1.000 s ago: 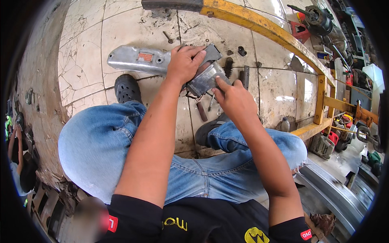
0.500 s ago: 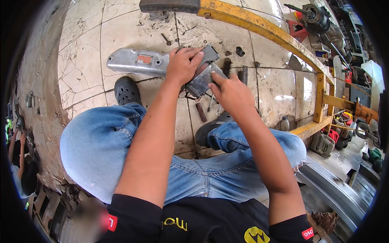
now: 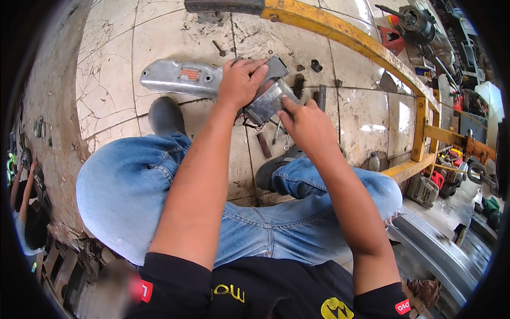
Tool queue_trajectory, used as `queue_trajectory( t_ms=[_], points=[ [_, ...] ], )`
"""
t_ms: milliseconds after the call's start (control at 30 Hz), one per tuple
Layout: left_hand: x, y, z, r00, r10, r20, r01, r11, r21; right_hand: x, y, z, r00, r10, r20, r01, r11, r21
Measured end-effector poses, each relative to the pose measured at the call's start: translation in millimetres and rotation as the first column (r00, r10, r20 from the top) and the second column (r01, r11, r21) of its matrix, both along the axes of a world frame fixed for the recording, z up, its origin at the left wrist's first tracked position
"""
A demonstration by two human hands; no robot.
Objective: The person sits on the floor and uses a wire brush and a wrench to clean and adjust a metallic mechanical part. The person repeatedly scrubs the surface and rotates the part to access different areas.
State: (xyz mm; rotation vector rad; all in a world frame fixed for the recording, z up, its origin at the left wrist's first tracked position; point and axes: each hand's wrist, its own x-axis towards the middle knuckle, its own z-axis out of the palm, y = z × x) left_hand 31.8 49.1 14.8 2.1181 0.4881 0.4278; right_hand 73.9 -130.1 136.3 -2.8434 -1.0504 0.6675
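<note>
A long silver metal cover (image 3: 162,78) with an orange label lies across the floor tiles. My left hand (image 3: 241,85) is closed over its right end, gripping a grey metal bracket (image 3: 276,67) there. Beside that, a squarish scuffed metal part (image 3: 263,108) sits tilted, with a reddish-brown strip partly showing above it. My right hand (image 3: 306,122) is closed at that part's right edge, fingers curled and index fingertip on its face. Dark wires hang below it. A brush (image 3: 299,84), a brown bar (image 3: 263,144), a spanner (image 3: 287,141) and a bolt (image 3: 219,48) lie around.
A yellow steel frame (image 3: 345,33) runs along the top and right, with a red stand (image 3: 393,40), machinery, containers and a bottle (image 3: 373,162) nearby. Steel channels (image 3: 441,250) lie lower right. Another person's arms (image 3: 24,196) show at the far left. My feet flank the parts.
My hands and the metal parts shift very slightly, down-left and back up-right, with the grip unchanged. The other person's arms at the far left move a little.
</note>
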Motion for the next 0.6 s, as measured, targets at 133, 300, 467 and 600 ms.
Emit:
queue_trajectory(
  t_ms=[133, 300, 467, 600],
  points=[
    [0, 2, 1, 0.998, 0.022, -0.065, -0.022, 1.000, -0.003, 2, 3, -6, 1.000, -0.020, 0.017, 0.020, 1.000, 0.021],
    [1, 0, 1, 0.999, 0.025, -0.024, -0.025, 1.000, -0.002, -3, 0, 1, 0.999, -0.032, -0.029, 0.030, 0.998, -0.051],
    [-3, 3, 1, 0.999, 0.006, -0.043, -0.008, 0.998, -0.065, -4, 9, -3, 1.000, -0.011, 0.007, 0.011, 1.000, 0.009],
    [0, 0, 2, 0.998, 0.032, -0.050, -0.034, 0.999, -0.035, -9, -1, 3, 1.000, -0.028, -0.006, 0.027, 0.996, -0.082]
  ],
)
